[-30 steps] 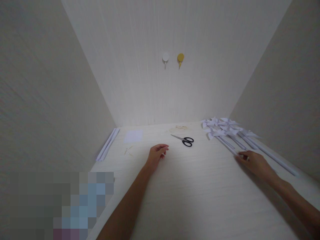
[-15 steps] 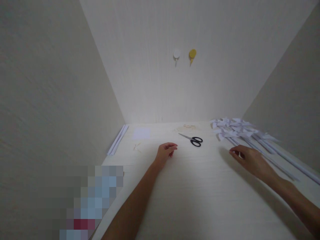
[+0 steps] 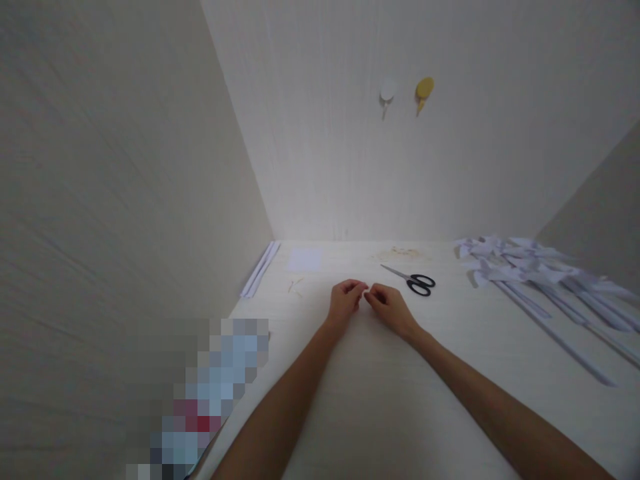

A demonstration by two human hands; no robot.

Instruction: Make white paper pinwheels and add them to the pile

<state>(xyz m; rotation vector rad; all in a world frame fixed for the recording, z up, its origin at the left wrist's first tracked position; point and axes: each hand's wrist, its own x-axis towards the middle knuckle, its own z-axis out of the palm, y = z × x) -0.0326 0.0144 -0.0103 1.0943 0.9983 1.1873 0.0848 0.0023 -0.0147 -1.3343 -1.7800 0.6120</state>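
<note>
Pale wooden table (image 3: pixel 380 400), walled alcove. Left hand (image 3: pixel 344 303) and right hand (image 3: pixel 389 308) meet fingertip to fingertip, curled, possibly pinching something too small to tell. Scissors (image 3: pixel 411 280) lie just beyond; paper pinwheels (image 3: pixel 530 270) far right.

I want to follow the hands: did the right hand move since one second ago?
Yes. The right hand has gone left, away from the paper pinwheels, past the scissors, and its fingertips now meet the left hand.
</note>
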